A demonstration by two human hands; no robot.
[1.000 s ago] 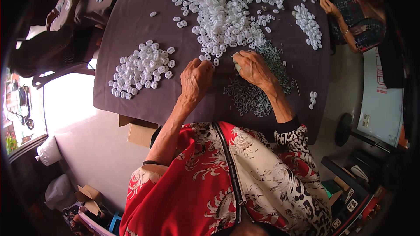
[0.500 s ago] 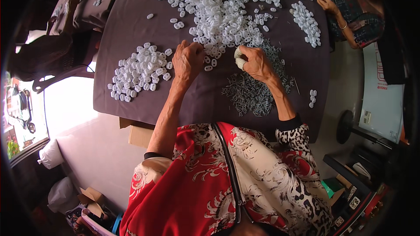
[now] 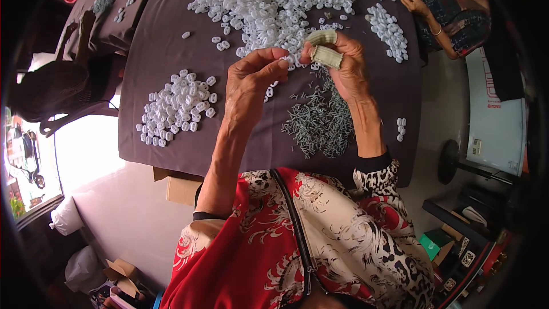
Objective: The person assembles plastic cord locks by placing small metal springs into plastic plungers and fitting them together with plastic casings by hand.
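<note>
My left hand (image 3: 249, 83) is closed in a pinch, thumb against forefinger, with a small white plastic piece at the fingertips. Close beside it, my right hand (image 3: 349, 68) bends its fingers together; what they pinch is too small to make out. Cream ribbed finger covers (image 3: 327, 56) sit on two of that hand's fingers. Beyond both hands spreads a big heap of white oval pieces with holes (image 3: 269, 6). Below my right hand lies a pile of small grey screws (image 3: 317, 123). A smaller heap of white pieces (image 3: 177, 106) lies left of my left forearm.
A dark cloth covers the table (image 3: 257, 149). Another person's hands (image 3: 413, 1) work at the far right, near a further group of white pieces (image 3: 388, 31). A few white pieces (image 3: 401, 129) lie by the right edge. A cardboard box (image 3: 182, 190) stands below the front edge.
My right hand has risen from beside the screws and turned, its covered fingers now facing left. My left hand has lifted off the pieces, and its pinching fingertips now point toward the right hand.
</note>
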